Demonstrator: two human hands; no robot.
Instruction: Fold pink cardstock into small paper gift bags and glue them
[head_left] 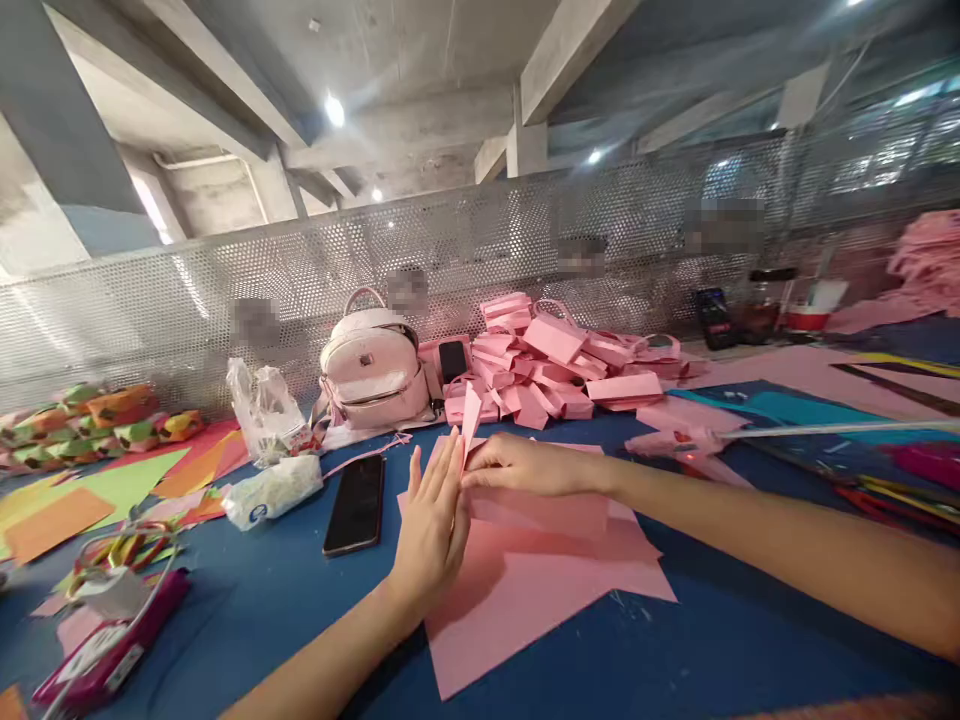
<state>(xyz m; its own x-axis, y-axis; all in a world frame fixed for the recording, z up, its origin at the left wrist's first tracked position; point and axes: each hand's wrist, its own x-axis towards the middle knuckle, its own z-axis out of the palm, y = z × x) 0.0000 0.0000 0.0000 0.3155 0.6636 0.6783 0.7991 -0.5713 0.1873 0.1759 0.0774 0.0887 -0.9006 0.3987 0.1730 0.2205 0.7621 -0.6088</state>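
Observation:
A narrow folded piece of pink paper [471,412] stands up between my two hands. My right hand [525,463] reaches in from the right and pinches it near its lower part; the fingertips are partly hidden. Against its left side lies my left hand [433,520], fingers stretched out and the little finger spread apart. Below both hands, pink sheets [517,600] overlap on the blue table [247,610]. A black phone [355,505] lies just left of my left hand.
Behind the hands are a pile of folded pink paper pieces [555,345] and a pink backpack [371,365]. A glue gun [679,440] lies to the right, its pale cord running right. At left are a tissue pack [274,490], coloured paper [60,525] and a magenta power strip [112,650].

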